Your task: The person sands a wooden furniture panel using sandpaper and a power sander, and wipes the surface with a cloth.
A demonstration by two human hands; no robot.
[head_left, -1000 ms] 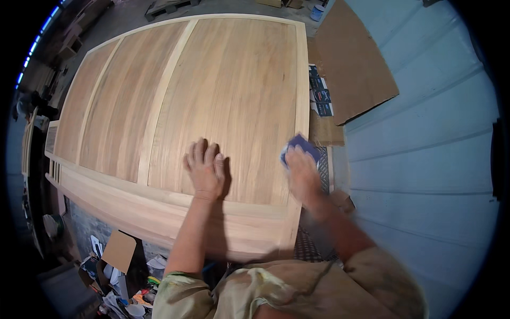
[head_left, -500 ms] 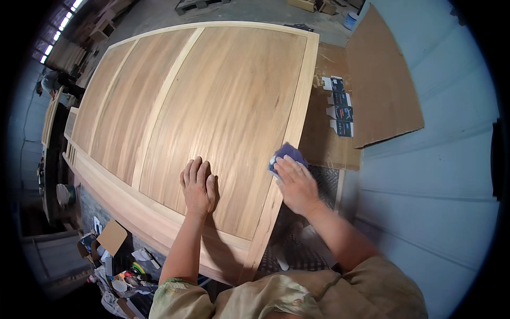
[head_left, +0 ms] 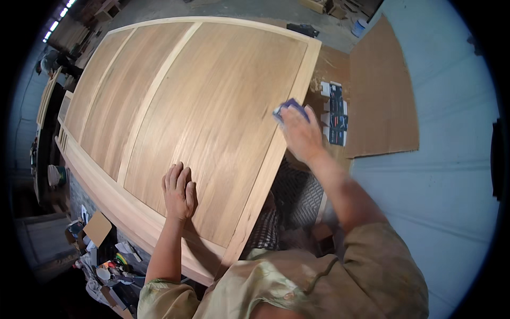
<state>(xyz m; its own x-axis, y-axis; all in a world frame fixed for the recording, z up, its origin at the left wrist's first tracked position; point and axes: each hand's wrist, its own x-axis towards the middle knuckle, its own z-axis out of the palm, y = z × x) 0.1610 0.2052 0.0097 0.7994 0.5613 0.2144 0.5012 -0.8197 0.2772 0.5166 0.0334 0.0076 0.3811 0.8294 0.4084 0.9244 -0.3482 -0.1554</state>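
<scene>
Rails (head_left: 271, 161) and dividers (head_left: 159, 93) of the wooden panel (head_left: 223, 95) were already joined, and its face looked bare of any finish. The right hand (head_left: 303, 134) had its fingers bent over a purple pad (head_left: 294, 103) at the panel's right edge; the left hand (head_left: 178, 194) lay palm down, loosely open and empty, on the panel's near part. How much rubbing remained could not be told.
</scene>
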